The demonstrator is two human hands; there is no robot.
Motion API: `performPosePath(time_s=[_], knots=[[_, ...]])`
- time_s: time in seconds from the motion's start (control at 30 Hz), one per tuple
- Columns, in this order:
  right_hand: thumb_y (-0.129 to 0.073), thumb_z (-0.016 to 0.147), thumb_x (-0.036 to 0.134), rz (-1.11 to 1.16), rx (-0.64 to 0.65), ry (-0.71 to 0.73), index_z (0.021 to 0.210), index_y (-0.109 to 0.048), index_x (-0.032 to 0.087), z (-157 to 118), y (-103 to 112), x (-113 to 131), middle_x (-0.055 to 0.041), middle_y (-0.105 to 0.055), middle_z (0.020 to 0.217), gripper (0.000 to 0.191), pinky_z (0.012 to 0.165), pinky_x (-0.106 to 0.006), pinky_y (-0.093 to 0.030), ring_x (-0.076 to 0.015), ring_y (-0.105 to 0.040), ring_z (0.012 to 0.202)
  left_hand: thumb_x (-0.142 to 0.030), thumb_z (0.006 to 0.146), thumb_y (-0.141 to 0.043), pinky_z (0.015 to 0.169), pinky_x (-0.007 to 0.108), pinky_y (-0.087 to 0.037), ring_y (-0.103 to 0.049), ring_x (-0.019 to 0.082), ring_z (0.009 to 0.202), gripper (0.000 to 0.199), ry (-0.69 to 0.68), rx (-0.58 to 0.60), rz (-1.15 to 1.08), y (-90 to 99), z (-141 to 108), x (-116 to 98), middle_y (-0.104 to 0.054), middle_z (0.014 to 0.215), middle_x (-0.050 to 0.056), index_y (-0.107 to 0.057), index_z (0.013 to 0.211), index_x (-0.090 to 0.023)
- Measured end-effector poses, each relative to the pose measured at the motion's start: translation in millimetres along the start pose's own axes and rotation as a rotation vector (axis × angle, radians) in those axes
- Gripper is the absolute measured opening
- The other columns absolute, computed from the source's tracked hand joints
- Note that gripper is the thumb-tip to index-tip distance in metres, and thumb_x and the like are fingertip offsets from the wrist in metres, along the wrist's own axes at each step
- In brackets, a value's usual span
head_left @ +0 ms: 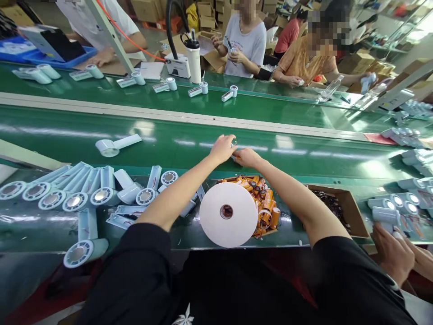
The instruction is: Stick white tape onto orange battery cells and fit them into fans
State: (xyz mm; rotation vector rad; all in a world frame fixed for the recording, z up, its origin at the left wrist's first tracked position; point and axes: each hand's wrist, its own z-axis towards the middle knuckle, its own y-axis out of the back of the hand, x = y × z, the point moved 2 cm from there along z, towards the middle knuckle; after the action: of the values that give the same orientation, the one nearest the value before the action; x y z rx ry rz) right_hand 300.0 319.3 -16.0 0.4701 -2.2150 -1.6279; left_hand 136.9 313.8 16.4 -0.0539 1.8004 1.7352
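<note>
Both arms reach forward over the green conveyor belt (176, 155). My left hand (222, 149) has its fingers curled together around something small and mostly hidden. Close beside it, my right hand (248, 157) is closed too, its fingertips at the same spot; what they pinch is too small to name. Nearer my body lies a big white roll of tape (216, 230), flat on top of a box of orange battery packs (267, 203) with thin wires. Light-blue plastic fan housings with handles (101, 195) lie in a row to the left of my left arm.
One light-blue housing (108, 147) rests on the belt at left. An open cardboard box (355, 212) of small dark parts stands at right, near a co-worker's hands (394, 253). Across a pale rail (216, 119), more units (230, 93) lie along another belt, where several people work.
</note>
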Motion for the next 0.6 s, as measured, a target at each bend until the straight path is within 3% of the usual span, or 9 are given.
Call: performPosePath(time_s=[0.07, 0.13, 0.17, 0.2, 0.27, 0.33, 0.43, 0.53, 0.6], knots=[[-0.06, 0.101, 0.038, 0.014, -0.035, -0.057, 0.141, -0.066, 0.029, -11, 2, -15, -0.0091, -0.075, 0.129, 0.041, 0.097, -0.034, -0.049, -0.0294, -0.069, 0.117, -0.033, 0.103, -0.058, 0.115, 0.039, -0.045, -0.061, 0.026, 0.13, 0.031, -0.149, -0.143, -0.121, 15.8, -66, -12, -0.071, 0.133, 0.011, -0.067, 0.129, -0.019], [-0.063, 0.1, 0.036, 0.024, -0.068, -0.151, 0.141, -0.066, 0.026, -23, 2, -36, -0.0122, -0.075, 0.127, 0.042, 0.097, -0.036, -0.05, -0.0308, -0.069, 0.116, -0.046, 0.104, -0.057, 0.111, 0.04, -0.05, -0.068, 0.024, 0.117, 0.03, -0.312, -0.087, -0.199, 22.9, -145, -24, -0.076, 0.122, 0.007, -0.072, 0.119, -0.026], [-0.063, 0.1, 0.034, 0.029, -0.076, -0.202, 0.139, -0.068, 0.023, -29, 1, -46, -0.0146, -0.076, 0.125, 0.041, 0.097, -0.037, -0.05, -0.0314, -0.069, 0.114, -0.055, 0.099, -0.063, 0.113, 0.043, -0.049, -0.068, 0.026, 0.118, 0.037, -0.387, -0.03, -0.189, 22.5, -183, -30, -0.077, 0.122, 0.007, -0.073, 0.122, -0.028], [-0.062, 0.1, 0.033, 0.035, -0.078, -0.247, 0.135, -0.071, 0.021, -34, 0, -55, -0.0169, -0.076, 0.123, 0.037, 0.096, -0.038, -0.05, -0.0317, -0.07, 0.113, -0.065, 0.09, -0.071, 0.12, 0.05, -0.044, -0.065, 0.032, 0.127, 0.057, -0.416, 0.023, -0.149, 19.3, -217, -35, -0.074, 0.131, 0.01, -0.07, 0.133, -0.028], [-0.057, 0.103, 0.031, 0.055, -0.084, -0.314, 0.124, -0.076, 0.018, -42, -3, -67, -0.0187, -0.077, 0.119, 0.031, 0.095, -0.038, -0.051, -0.0309, -0.071, 0.11, -0.072, 0.078, -0.08, 0.125, 0.066, -0.033, -0.052, 0.044, 0.142, 0.091, -0.382, 0.084, -0.034, 6.2, -265, -41, -0.063, 0.149, 0.015, -0.056, 0.153, -0.025], [-0.053, 0.105, 0.03, 0.078, -0.113, -0.363, 0.119, -0.078, 0.018, -49, -4, -71, -0.0179, -0.077, 0.117, 0.031, 0.094, -0.037, -0.052, -0.0298, -0.071, 0.108, -0.06, 0.08, -0.083, 0.122, 0.075, -0.03, -0.044, 0.049, 0.148, 0.097, -0.302, 0.075, 0.043, -9.8, -287, -43, -0.057, 0.156, 0.017, -0.045, 0.162, -0.025], [-0.057, 0.103, 0.033, 0.087, -0.203, -0.429, 0.129, -0.074, 0.018, -66, 3, -62, -0.0187, -0.074, 0.127, 0.034, 0.096, -0.04, -0.052, -0.0314, -0.068, 0.114, -0.039, 0.086, -0.081, 0.119, 0.068, -0.043, -0.045, 0.045, 0.148, 0.089, -0.245, -0.033, 0.005, -21.4, -293, -43, -0.061, 0.15, 0.015, -0.039, 0.164, -0.027], [-0.052, 0.106, 0.043, 0.226, -0.444, -0.393, 0.135, -0.07, 0.016, -113, 20, -30, -0.0193, -0.067, 0.14, 0.044, 0.098, -0.041, -0.052, -0.0302, -0.065, 0.115, -0.032, 0.086, -0.081, 0.117, 0.063, -0.047, -0.045, 0.043, 0.146, 0.091, -0.193, -0.192, -0.034, -10.5, -297, -42, -0.065, 0.143, 0.014, -0.035, 0.165, -0.031], [-0.041, 0.109, 0.054, 0.575, -0.593, -0.21, 0.129, -0.071, 0.017, -158, 31, 6, -0.0138, -0.074, 0.12, 0.052, 0.085, -0.035, -0.054, -0.0231, -0.067, 0.092, -0.027, 0.086, -0.08, 0.117, 0.063, -0.045, -0.045, 0.043, 0.144, 0.088, -0.161, -0.29, -0.001, 1.7, -303, -40, -0.067, 0.137, 0.012, -0.037, 0.163, -0.033]])
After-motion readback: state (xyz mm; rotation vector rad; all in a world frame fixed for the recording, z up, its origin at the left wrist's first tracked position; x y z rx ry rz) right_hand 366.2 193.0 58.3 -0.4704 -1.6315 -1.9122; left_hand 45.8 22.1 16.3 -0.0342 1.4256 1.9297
